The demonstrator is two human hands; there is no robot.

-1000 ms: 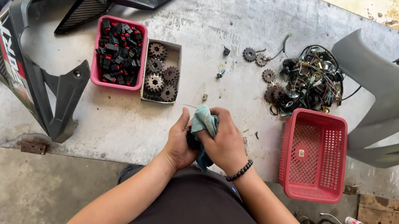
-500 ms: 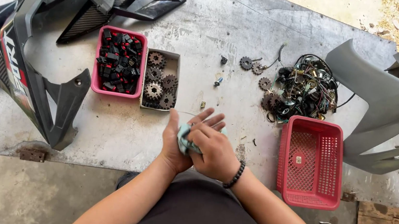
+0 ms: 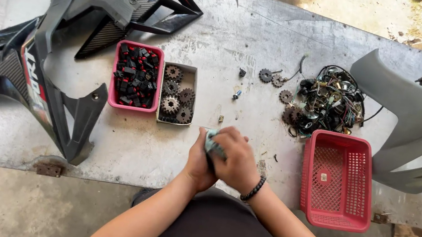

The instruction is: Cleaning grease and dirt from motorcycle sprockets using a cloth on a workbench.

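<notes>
Both hands' grip closed on teal cloth (image 3: 213,145) (perhaps wrapping something), gears box (image 3: 177,95) near.

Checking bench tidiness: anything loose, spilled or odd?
A few gears and small bits lie loose on the table, outside the gear box. The wire tangle sprawls unsorted beside the empty red basket.

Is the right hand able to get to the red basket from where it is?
Probably yes. The right hand is clasped with the left hand around a bluish cloth, and the red basket sits just to its right with only bare tabletop between. It would have to let go first.
</notes>
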